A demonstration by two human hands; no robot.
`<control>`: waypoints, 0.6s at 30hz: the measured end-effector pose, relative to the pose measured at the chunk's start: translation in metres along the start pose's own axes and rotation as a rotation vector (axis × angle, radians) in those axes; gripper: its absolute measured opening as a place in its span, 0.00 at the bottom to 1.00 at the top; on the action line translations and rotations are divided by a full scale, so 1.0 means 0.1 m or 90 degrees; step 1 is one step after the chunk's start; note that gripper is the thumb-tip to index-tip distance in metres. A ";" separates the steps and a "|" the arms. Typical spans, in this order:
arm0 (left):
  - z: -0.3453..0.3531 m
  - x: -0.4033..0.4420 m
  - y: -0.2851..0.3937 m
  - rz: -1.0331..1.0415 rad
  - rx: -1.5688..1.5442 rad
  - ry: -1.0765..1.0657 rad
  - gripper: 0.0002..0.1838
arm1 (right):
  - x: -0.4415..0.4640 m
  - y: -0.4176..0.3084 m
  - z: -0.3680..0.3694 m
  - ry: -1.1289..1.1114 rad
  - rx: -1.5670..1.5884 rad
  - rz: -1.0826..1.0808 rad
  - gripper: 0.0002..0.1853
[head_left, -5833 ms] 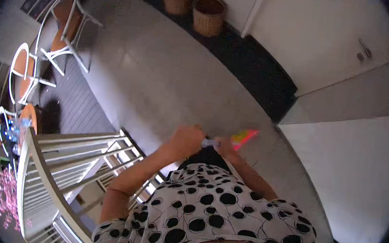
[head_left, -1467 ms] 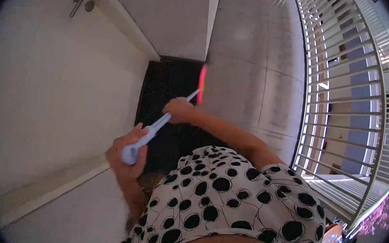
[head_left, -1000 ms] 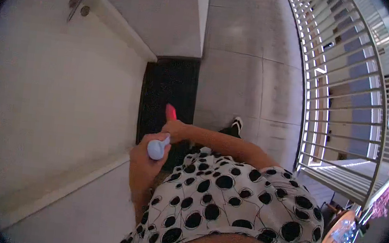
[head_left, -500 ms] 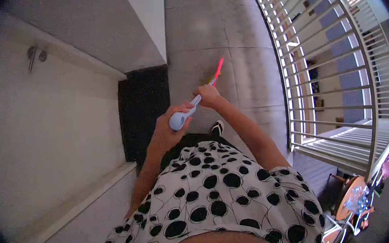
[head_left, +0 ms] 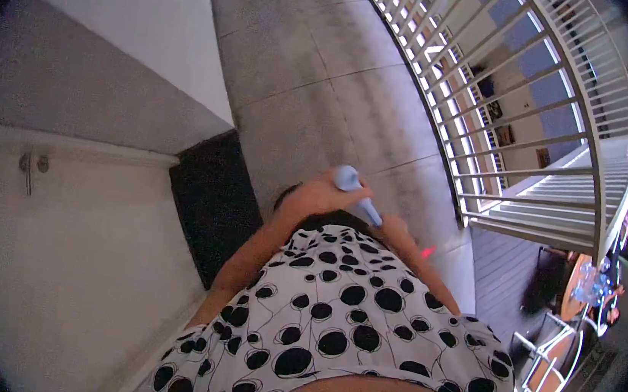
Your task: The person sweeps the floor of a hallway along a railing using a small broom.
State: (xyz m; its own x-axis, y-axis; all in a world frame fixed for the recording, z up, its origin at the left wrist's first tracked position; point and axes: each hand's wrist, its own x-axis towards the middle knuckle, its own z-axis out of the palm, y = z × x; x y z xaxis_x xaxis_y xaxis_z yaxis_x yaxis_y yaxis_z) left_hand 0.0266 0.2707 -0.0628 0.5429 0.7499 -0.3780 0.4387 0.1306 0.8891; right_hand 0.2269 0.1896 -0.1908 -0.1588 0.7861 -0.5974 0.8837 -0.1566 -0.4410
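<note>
Both my hands are on a pole with a pale blue handle (head_left: 346, 177); its kind cannot be made out. My left hand (head_left: 320, 199) wraps around the handle near its rounded end, which has a hole in it. Lower on the shaft, my right hand (head_left: 391, 230) grips it near my waist. Beyond the right forearm shows a small bright red piece (head_left: 428, 252), apparently part of the same pole. The pole slants down to the right, and its far end is hidden behind my arm and shirt.
A white door (head_left: 56, 245) with a lever handle (head_left: 27, 170) is at left, with a black doormat (head_left: 210, 200) before it. A pale railing (head_left: 515, 171) curves along the right side of the tiled walkway (head_left: 286, 94). A round table (head_left: 574, 288) and a chair (head_left: 550, 366) stand at right.
The pole has swung from pointing ahead to pointing right and back toward my body. My left hand moved forward and right; my right hand moved back toward my waist.
</note>
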 end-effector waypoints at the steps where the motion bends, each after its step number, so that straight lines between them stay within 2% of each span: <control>1: 0.15 0.08 -0.12 0.017 0.012 -0.036 0.14 | -0.04 0.24 0.25 0.034 0.016 0.024 0.18; 4: 0.53 0.04 -0.14 -0.011 -0.096 -0.073 0.14 | -0.21 0.59 0.61 0.069 0.056 0.055 0.18; 6: 0.64 0.03 -0.21 0.118 0.043 -0.080 0.14 | -0.15 0.62 0.69 0.069 0.080 0.062 0.18; 10: 0.51 -0.06 -0.03 0.206 -0.028 -0.093 0.15 | 0.09 0.52 0.76 0.092 0.050 0.046 0.19; 12: 0.38 -0.08 0.00 0.198 0.006 -0.057 0.14 | 0.20 0.35 0.60 0.221 0.139 -0.120 0.22; 13: 0.29 -0.10 0.03 0.192 0.042 -0.016 0.14 | 0.36 0.31 0.64 0.244 0.143 -0.139 0.20; 14: 0.13 -0.20 0.27 0.137 0.031 -0.030 0.13 | 0.53 0.25 0.69 0.268 0.147 -0.156 0.19; 15: -0.03 -0.28 0.52 0.085 0.019 -0.047 0.12 | 0.49 0.02 0.47 0.219 0.128 -0.138 0.20; 16: -0.13 -0.30 0.57 0.088 0.018 -0.056 0.12 | 0.41 -0.26 0.18 0.171 0.111 -0.119 0.21; 18: -0.24 -0.37 0.60 0.095 0.104 0.013 0.11 | 0.48 -0.52 0.01 0.262 0.106 -0.215 0.17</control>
State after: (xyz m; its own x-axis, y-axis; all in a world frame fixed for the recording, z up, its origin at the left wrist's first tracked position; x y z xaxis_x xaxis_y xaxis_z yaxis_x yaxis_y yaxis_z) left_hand 0.0156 0.2665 0.0104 0.5960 0.7667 -0.2385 0.4656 -0.0880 0.8806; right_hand 0.1732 0.2347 -0.1977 -0.2060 0.9726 -0.1080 0.7264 0.0780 -0.6828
